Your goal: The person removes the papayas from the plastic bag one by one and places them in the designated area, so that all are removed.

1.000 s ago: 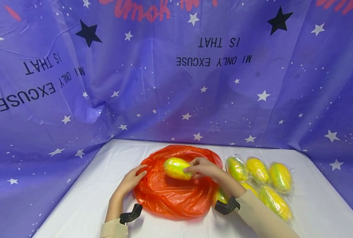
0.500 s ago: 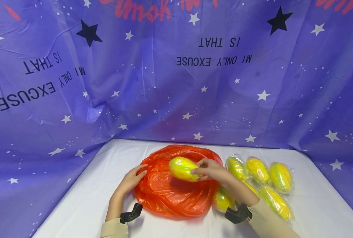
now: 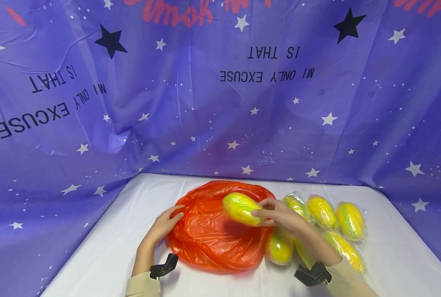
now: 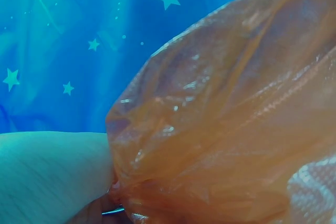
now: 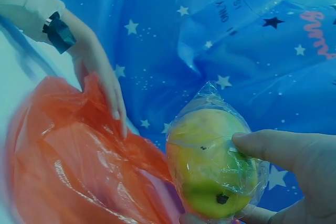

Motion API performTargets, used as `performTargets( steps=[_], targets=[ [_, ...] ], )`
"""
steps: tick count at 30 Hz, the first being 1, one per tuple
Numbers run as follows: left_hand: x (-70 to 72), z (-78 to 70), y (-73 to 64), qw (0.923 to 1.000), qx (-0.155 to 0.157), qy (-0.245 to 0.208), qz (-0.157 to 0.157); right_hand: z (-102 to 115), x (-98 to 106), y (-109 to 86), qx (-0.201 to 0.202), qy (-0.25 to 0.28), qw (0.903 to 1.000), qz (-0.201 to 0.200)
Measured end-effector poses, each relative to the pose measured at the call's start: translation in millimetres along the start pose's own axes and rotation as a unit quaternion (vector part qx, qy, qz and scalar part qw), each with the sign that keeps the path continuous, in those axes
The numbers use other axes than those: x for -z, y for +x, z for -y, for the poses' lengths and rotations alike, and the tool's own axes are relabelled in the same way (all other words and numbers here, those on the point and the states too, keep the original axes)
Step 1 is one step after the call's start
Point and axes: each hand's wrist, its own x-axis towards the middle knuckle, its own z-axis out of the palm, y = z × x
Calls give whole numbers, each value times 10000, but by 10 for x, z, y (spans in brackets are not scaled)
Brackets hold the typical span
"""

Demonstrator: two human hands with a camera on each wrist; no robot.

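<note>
My right hand (image 3: 279, 214) grips a yellow-green mango (image 3: 240, 208) in clear wrap, raised over the right part of the red plastic bag (image 3: 213, 235). In the right wrist view the thumb (image 5: 268, 148) presses the side of the mango (image 5: 202, 140), whose dark stem end faces the camera. My left hand (image 3: 164, 225) holds the left rim of the bag, which lies with its mouth spread wide. The right wrist view shows that hand's fingers (image 5: 113, 95) along the bag's edge. In the left wrist view the bag (image 4: 220, 108) covers most of the hand.
Several more wrapped mangoes (image 3: 322, 212) lie on the white table (image 3: 395, 264) right of the bag. The nearest mango (image 3: 279, 249) is close to the bag's right side, under the right forearm. A purple star-printed sheet (image 3: 220, 103) hangs behind and at both sides.
My right hand has moved right with the mango, from the middle of the bag's mouth toward its right rim. The left hand and the bag have stayed nearly still.
</note>
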Motion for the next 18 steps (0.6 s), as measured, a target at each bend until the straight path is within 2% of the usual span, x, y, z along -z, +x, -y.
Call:
performTargets(
  steps=[8, 18],
  targets=[
    [4, -13, -16, 10000, -4, 18, -1, -1, 135, -148, -211, -223, 9987, -400],
    [0, -10, -10, 10000, 49, -34, 0, -111, 296, -345, 112, 95, 9998, -157]
  ],
)
